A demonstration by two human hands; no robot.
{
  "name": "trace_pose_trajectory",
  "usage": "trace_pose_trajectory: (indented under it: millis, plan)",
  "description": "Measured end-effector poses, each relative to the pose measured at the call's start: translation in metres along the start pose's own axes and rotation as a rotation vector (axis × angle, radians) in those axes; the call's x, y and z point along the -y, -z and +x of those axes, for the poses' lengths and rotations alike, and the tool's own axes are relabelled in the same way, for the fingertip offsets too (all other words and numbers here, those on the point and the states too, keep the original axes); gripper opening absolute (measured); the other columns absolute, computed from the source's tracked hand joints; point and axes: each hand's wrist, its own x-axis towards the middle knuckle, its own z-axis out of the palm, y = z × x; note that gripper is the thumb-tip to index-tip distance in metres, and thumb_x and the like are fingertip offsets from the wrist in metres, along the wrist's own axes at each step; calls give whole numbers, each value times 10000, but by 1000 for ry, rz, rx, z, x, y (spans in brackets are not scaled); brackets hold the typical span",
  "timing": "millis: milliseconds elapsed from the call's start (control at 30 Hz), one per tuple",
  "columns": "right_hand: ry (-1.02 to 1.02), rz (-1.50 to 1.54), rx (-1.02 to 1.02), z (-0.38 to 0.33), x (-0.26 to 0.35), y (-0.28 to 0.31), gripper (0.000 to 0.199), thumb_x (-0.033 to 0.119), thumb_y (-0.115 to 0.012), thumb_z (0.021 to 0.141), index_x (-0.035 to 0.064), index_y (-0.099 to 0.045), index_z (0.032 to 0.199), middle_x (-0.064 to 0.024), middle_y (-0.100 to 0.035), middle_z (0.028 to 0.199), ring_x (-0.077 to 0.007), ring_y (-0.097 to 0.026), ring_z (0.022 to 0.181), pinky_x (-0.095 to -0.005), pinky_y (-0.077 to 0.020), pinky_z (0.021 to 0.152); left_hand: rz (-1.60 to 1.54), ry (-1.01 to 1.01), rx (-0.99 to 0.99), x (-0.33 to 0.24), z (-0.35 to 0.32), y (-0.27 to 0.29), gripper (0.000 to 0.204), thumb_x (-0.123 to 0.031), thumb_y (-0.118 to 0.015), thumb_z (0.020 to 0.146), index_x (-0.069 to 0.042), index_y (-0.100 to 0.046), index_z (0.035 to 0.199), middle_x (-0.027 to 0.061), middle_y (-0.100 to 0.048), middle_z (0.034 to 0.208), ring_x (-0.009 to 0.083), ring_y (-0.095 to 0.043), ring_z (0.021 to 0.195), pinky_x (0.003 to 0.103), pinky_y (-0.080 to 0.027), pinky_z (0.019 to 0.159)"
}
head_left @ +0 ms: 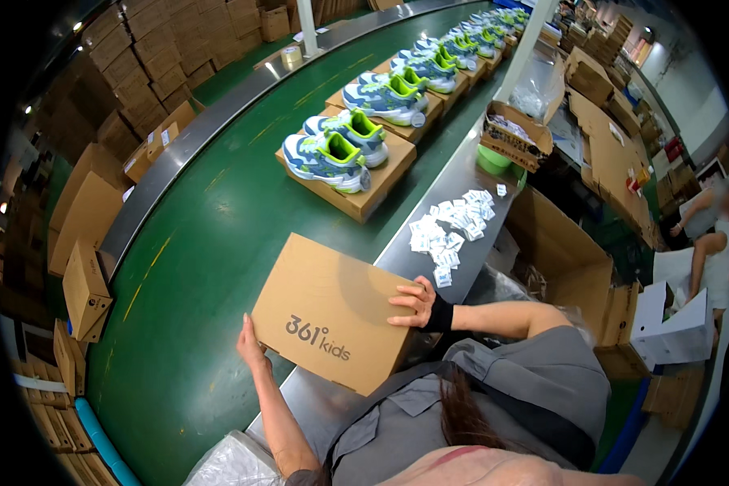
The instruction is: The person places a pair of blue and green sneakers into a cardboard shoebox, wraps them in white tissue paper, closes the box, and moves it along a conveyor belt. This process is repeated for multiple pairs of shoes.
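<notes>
A closed brown cardboard shoebox (332,287), dark print on its lid, is held tilted over the near edge of the green conveyor belt. My left hand (252,343) grips its left end, fingers along the side. My right hand (414,304), with a black wrist band, is wrapped over the right end, fingers on the lid. Just beyond the box, a pair of blue, white and lime-green sneakers (338,154) sits on a flat brown shoebox (366,197). To the right, many small white sachets (458,223) lie heaped on the metal ledge.
More sneaker pairs (385,97) on boxes run in a line up the belt (194,219). A small open carton (517,134) rests on a green basin (494,159). Brown cartons (89,283) stand along the left. A large open carton (563,243) and another person (709,219) are at right.
</notes>
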Motion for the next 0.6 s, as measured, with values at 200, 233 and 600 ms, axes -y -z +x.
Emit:
trace_pose_trajectory:
  millis: [200,233,600]
  plan:
    - [-38,-61,-22,23,-11,-7,346,175,-477,757,325,-540,1061,-32,-478,1170,-232,-449,1073,-486,-297,829,-400,-7,291,34,-40,-50,603,-478,-466,815,-96,-369,1271,85,-493,1202,244,-504,1076,379,-443,873]
    - [-49,-72,-25,24,-12,-11,341,174,-475,759,323,-540,1059,-35,-478,1169,-233,-450,1072,-486,-303,821,-457,18,356,31,-41,-60,587,-463,-458,813,-92,-376,1260,91,-498,1193,239,-506,1070,375,-442,872]
    - [-15,-39,-64,134,-137,15,544,222,-691,567,206,-531,1087,-145,-427,1201,-303,-413,1106,-520,-308,827,-746,-186,-149,-9,-163,29,628,-471,-381,796,-43,-378,1256,132,-467,1208,297,-481,1060,440,-411,882]
